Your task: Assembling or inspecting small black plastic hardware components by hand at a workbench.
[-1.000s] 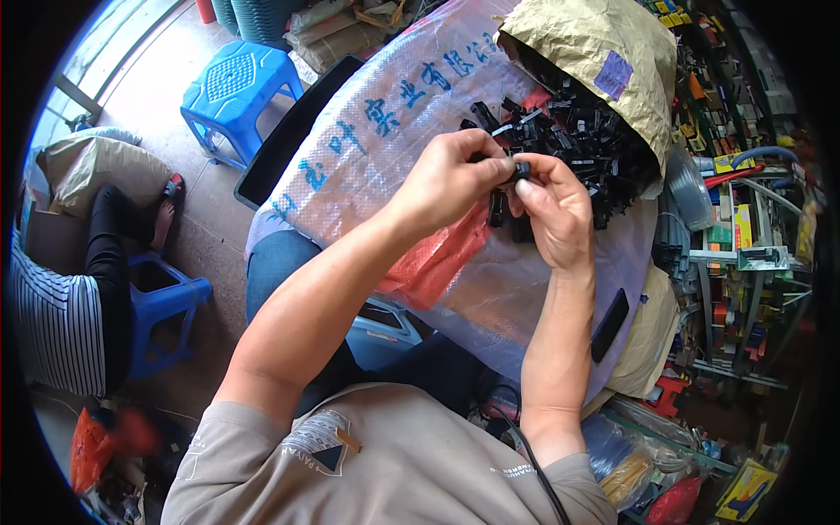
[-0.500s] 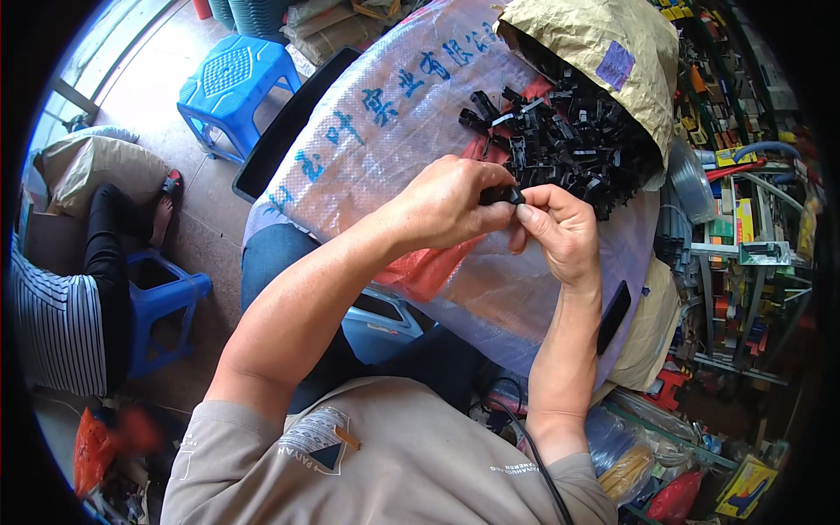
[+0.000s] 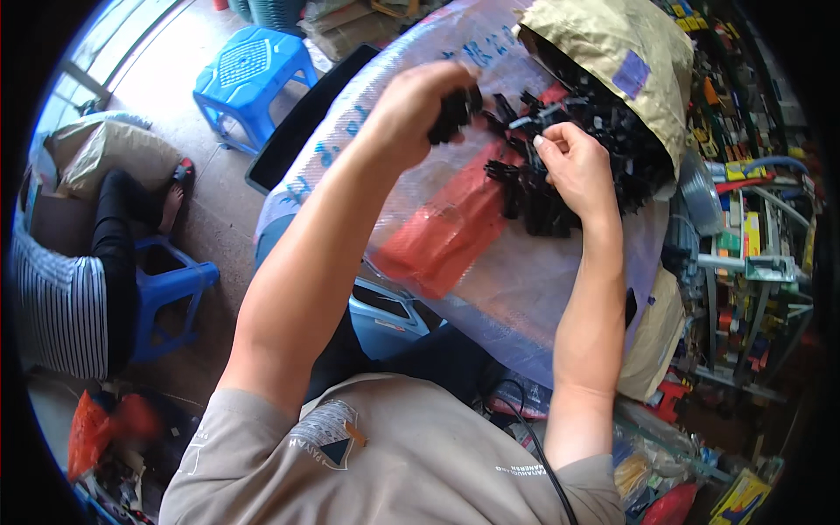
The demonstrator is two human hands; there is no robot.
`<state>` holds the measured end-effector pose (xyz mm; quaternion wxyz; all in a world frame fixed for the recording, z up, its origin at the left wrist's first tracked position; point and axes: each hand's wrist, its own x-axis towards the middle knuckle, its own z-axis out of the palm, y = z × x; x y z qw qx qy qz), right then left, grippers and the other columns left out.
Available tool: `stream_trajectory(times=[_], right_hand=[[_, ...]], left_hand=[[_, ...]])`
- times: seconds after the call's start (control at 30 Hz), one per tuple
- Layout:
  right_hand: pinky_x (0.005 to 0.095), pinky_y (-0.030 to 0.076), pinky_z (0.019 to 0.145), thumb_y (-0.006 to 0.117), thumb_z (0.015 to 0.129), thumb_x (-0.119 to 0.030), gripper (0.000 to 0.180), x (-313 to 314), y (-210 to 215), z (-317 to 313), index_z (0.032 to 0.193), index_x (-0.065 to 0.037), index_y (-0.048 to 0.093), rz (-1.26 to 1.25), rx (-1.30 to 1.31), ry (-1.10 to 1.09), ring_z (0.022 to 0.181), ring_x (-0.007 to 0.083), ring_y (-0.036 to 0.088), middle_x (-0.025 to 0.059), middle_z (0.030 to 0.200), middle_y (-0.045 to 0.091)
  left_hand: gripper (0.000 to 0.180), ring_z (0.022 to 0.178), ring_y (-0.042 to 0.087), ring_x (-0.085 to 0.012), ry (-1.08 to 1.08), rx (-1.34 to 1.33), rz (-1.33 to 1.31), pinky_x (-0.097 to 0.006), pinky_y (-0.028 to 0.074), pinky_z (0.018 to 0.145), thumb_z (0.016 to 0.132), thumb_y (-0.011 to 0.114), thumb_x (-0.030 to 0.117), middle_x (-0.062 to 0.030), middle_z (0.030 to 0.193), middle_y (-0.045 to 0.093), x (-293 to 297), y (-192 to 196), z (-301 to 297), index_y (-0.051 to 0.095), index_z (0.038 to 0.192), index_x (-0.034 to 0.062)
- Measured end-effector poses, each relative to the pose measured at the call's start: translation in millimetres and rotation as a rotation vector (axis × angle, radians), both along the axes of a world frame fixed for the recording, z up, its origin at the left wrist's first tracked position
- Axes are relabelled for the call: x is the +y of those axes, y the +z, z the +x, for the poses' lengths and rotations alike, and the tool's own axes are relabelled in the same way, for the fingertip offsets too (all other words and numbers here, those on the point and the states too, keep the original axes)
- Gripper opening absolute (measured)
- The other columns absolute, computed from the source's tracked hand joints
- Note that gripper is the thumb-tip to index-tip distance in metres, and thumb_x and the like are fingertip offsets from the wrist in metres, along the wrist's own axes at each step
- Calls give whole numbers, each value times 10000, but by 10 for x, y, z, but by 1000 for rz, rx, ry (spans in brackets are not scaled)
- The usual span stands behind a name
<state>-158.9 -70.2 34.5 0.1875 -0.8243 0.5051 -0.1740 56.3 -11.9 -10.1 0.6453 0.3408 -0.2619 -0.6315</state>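
Note:
At the left of a heap of small black plastic parts (image 3: 619,144), my left hand (image 3: 404,109) is closed round a dark cluster of similar black parts (image 3: 455,115). Motion smears its fingers. My right hand (image 3: 577,171) is over the near edge of the heap, thumb and fingertips pinched together. Whatever those fingertips hold, if anything, is too small to make out. The heap spills from the mouth of a tan paper sack (image 3: 604,31) onto a white woven sack (image 3: 516,302). A red plastic bag (image 3: 446,236) lies partly under the parts.
Blue plastic stools (image 3: 249,66) stand on the floor at the left, near a seated person in a striped top (image 3: 66,306). A long black tray (image 3: 306,122) is beside the woven sack. Shelves of packaged goods (image 3: 752,236) line the right side.
My hands have come apart from a small black part held between them. The left has moved up and left; the right has moved up to the heap. The view has shifted slightly.

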Motion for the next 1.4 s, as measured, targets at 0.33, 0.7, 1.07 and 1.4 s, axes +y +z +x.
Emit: stream_trajectory(times=[0.33,0.7,1.07,1.4], right_hand=[[278,418,493,612,829,-127,363,-142,-37,-83,1180,-43,581,-25,117,58,525,110,495,11,670,511],[179,303,408,585,940,-188,120,191,149,-271,959,-69,578,234,-676,-103,477,51,445,-20,683,530],[201,274,385,532,974,-240,228,606,91,164,952,-42,642,347,-854,-230,436,53,418,-9,615,519],[213,477,682,586,929,-59,152,649,-72,-39,1051,28,612,158,-893,96,723,92,580,53,878,635]], left_hand=[[531,814,648,-235,1041,-307,101,-372,526,718,825,660,405,-137,922,667,-637,-596,847,586,1144,-12],[462,869,656,-326,230,-879,-501,-400,526,782,756,754,307,-163,977,671,-89,1,-145,636,1104,27],[199,789,610,-393,235,-963,-624,-456,498,686,743,670,149,-199,780,603,183,14,-575,574,839,4],[159,753,620,-391,223,-803,-637,-449,488,643,844,616,140,-184,738,613,276,54,-599,556,846,-7]])
